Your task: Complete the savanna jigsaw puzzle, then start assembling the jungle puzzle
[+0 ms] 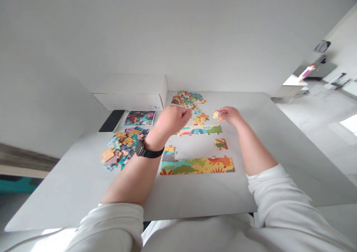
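My right hand (231,115) pinches a yellow-and-orange puzzle piece (216,114) above the table, right of the loose pieces. Curled closed, my left hand (174,118) hovers over the left end of the upper joined puzzle strip (206,129); whatever its fingertips hold, if anything, is hidden. A few loose puzzle pieces (198,117) lie between my hands. Closer to me is a longer joined strip (196,166) with a crocodile and green bushes, with some pieces built up at its left end. One separate piece (221,144) rests between the strips on the right.
A mixed pile of puzzle pieces (122,147) lies left of my left wrist. Another pile (186,96) sits by the wall. A white box (131,92), a picture card (138,118) and a dark phone (112,121) are at the back left of the table (83,192).
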The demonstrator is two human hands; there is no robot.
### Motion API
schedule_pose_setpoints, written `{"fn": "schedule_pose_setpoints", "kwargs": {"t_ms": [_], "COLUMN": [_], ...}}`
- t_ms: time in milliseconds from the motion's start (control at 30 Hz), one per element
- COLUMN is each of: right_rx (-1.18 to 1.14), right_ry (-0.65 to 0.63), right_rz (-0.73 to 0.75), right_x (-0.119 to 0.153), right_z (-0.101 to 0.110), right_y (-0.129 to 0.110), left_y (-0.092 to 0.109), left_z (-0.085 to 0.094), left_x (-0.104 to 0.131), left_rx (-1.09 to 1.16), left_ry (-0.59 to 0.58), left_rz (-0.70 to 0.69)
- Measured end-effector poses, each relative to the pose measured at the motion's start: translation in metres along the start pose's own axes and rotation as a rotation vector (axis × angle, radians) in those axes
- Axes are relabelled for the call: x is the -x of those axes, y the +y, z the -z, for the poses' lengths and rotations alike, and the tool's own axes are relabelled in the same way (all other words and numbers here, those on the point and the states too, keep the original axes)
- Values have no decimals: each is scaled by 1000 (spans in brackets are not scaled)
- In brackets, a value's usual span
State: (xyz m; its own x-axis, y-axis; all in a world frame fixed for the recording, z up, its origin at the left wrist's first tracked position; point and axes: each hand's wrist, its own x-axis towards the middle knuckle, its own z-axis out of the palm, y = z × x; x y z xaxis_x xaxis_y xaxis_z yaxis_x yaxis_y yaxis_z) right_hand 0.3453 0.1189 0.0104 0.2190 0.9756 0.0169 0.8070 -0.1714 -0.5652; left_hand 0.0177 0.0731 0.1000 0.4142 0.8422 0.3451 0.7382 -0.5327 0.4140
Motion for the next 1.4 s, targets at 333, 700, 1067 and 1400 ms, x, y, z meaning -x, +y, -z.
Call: {"fn": "schedule_pose_setpoints", "kwargs": {"t_ms": [333, 700, 1067, 1400], "right_rx": [-929, -946, -854, -731], "right_ry": [-175, -323, -296, -223], "right_rz": [2, 90, 178, 251], "right_x": [64, 91, 89, 105], "right_z": [31, 14, 18, 15], "right_y": [-46, -78, -73, -60], "left_y": [0, 9, 2, 18], "left_z": [-9, -36, -41, -41], "left_x": [1, 2, 1, 6], "left_rx": [355, 686, 608, 399], "left_ry": [-26, -200, -240, -264], "left_rz": [-23, 117, 87, 17]}}
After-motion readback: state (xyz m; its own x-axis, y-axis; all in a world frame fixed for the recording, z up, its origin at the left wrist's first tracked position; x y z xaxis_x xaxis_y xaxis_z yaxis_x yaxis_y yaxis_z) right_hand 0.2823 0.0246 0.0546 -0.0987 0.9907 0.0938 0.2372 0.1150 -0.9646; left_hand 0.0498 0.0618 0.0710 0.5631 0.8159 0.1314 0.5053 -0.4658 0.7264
